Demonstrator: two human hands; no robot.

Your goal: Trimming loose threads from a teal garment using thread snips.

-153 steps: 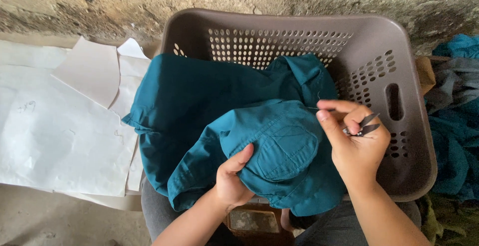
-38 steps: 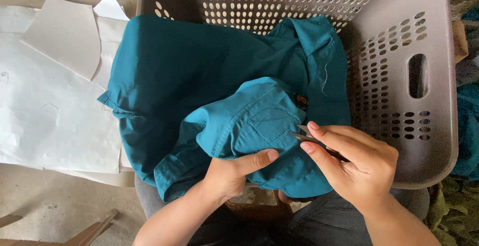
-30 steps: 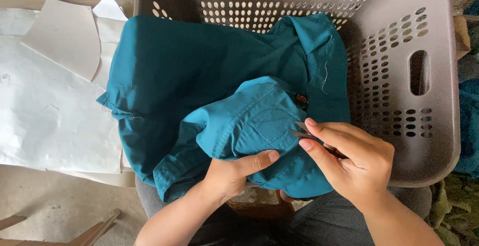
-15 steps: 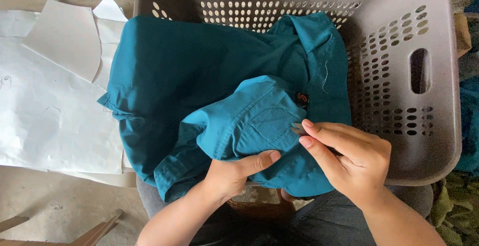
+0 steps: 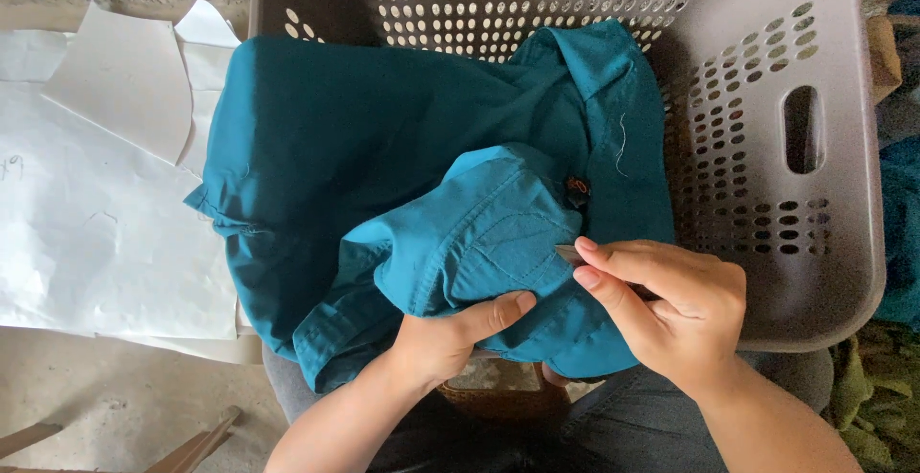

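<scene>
A teal shirt (image 5: 383, 157) lies draped over the near rim of a grey perforated laundry basket (image 5: 767, 70). My left hand (image 5: 450, 339) pinches the shirt's folded part just below a stitched pocket (image 5: 498, 238). My right hand (image 5: 671, 305) holds a small metal tool, probably thread snips (image 5: 567, 253), whose tip touches the pocket's right edge. Most of the tool is hidden inside my fingers. A loose pale thread hangs near the collar.
White paper pattern pieces (image 5: 96, 176) lie on the floor to the left. More teal cloth (image 5: 901, 233) is piled to the right of the basket. Wooden sticks (image 5: 192, 439) show at the bottom left. My lap is under the basket.
Since five seconds ago the view has moved closer and my right hand has come down from above the shirt to the pocket edge. Over the last second it crept slightly left along the seam.
</scene>
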